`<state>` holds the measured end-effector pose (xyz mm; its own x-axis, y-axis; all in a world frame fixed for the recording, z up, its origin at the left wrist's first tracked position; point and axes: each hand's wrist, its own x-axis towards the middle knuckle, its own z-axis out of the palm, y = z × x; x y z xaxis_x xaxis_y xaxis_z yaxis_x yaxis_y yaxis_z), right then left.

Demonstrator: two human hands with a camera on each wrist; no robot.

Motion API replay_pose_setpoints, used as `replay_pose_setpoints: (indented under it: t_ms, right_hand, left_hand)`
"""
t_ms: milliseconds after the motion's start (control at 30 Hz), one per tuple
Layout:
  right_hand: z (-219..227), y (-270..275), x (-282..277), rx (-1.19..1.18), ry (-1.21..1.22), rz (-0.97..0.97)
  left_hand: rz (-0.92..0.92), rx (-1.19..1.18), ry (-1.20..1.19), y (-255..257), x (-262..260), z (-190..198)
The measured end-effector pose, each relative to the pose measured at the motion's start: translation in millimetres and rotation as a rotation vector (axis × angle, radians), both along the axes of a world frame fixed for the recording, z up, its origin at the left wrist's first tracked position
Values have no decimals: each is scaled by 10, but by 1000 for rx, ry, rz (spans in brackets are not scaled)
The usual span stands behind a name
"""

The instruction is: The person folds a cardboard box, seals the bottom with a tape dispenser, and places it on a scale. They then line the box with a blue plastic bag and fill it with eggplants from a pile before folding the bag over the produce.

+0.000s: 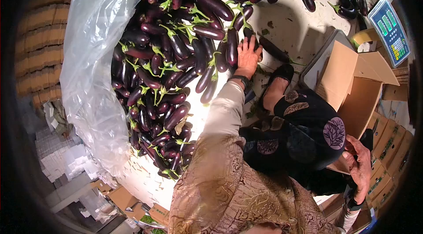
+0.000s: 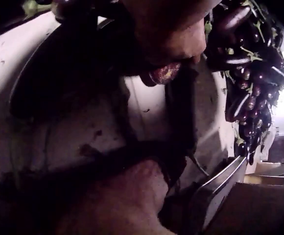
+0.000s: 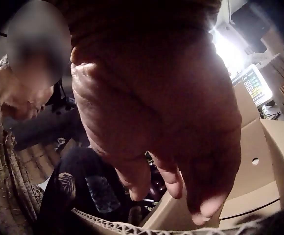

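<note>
A big heap of dark purple eggplants (image 1: 176, 57) with green stems lies on a pale floor. My left hand (image 1: 247, 55) reaches out to its near edge, fingers spread flat over one eggplant (image 1: 232, 46) beside a long single one (image 1: 273, 50). From the left wrist view the hand (image 2: 166, 39) is dark and close, with the heap (image 2: 249, 98) to its right. My right hand (image 1: 359, 168) hangs loosely curled by an open cardboard box (image 1: 352, 88) and holds nothing. The right wrist view shows its relaxed fingers (image 3: 171, 147) above the box's edge (image 3: 259, 161).
A clear plastic sheet (image 1: 92, 57) drapes over the heap's left side. A digital scale display (image 1: 390, 31) stands at the far right, with a metal platform (image 1: 317, 62) under the box. Stacked cartons (image 1: 44, 35) line the left. My foot in a black shoe (image 1: 280, 75) rests beside the heap.
</note>
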<state>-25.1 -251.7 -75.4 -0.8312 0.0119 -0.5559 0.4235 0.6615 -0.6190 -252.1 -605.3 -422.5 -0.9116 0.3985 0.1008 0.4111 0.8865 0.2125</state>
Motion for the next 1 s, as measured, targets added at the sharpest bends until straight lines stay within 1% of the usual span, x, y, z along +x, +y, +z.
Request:
replay_pose_setpoints:
  t_ms: [67,100,133,167,200,233,267,300,367,400,433,467,500,533,567,600,633,667,700,733,767,800,833,867,900,933,967,1000]
  right_hand:
    - [18,-30,40,7,-5,-29]
    - [32,-85,72,64,50,-70]
    - [47,-105,100,122,105,-109]
    - [49,-86,82,117,108,-117]
    - [46,-71,30,100,61,-94]
    - [40,-70,-10,86,14,-65]
    - [35,-80,-10,2,-16,-106]
    - [24,-74,6,0,-13,-98]
    - [-22,-43,47,-56,-28,-74]
    - [-41,-30,51,-59,-25,-67]
    - [-63,-21,47,-32,51,35]
    - [-79,-30,36,-4,126,137]
    - [-83,-70,27,-6,130,145]
    - [-82,-129,28,-21,35,132]
    - [-97,-181,33,-35,-59,117]
    - [-157,-201,78,-11,14,154]
    - [-188,-208,80,-12,20,162]
    - [-217,-219,69,-189,-23,171]
    - [-226,-241,52,-365,-70,179]
    - [-209,-290,13,-471,-83,125]
    - [-143,-353,-25,-467,-79,126]
    - [-45,-424,-62,-356,-64,194]
    - [20,-475,-71,-246,-51,259]
    - [19,-512,-33,-108,39,347]
    - [-5,-517,-10,-100,34,338]
    - [-29,-495,30,50,76,482]
    - [-42,-469,110,212,103,608]
    - [-49,-572,183,278,158,516]
  left_hand:
    - [49,13,-22,-24,-141,86]
    - [45,38,-93,-80,-157,151]
    - [19,15,-93,-143,-142,224]
    - [6,-21,-87,-235,-105,317]
    - [35,5,-123,-299,-22,436]
    - [95,72,-150,-390,90,449]
    - [143,143,-139,-504,185,415]
    - [188,218,-130,-618,290,360]
    - [238,287,-79,-881,489,254]
    - [267,275,-50,-1003,606,188]
    - [296,262,-20,-1132,713,128]
    - [304,259,-13,-1239,791,153]
    - [347,286,-1,-1347,867,174]
    - [387,315,10,-1445,917,205]
    - [390,316,12,-1538,930,266]
    - [443,278,3,-1647,932,334]
    - [499,237,-3,-1765,929,391]
    - [561,207,-46,-1883,921,422]
    - [568,206,-40,-1996,918,430]
    - [594,190,-33,-2079,907,424]
    - [616,177,-27,-2135,889,407]
    - [666,198,-62,-2183,876,374]
    - [663,203,-63,-2215,878,335]
    - [675,203,-80,-2241,886,295]
    - [683,205,-101,-2263,901,244]
    - [694,222,-130,-2287,912,168]
    - [670,244,-25,-2266,934,78]
    - [677,262,-58,-2201,938,131]
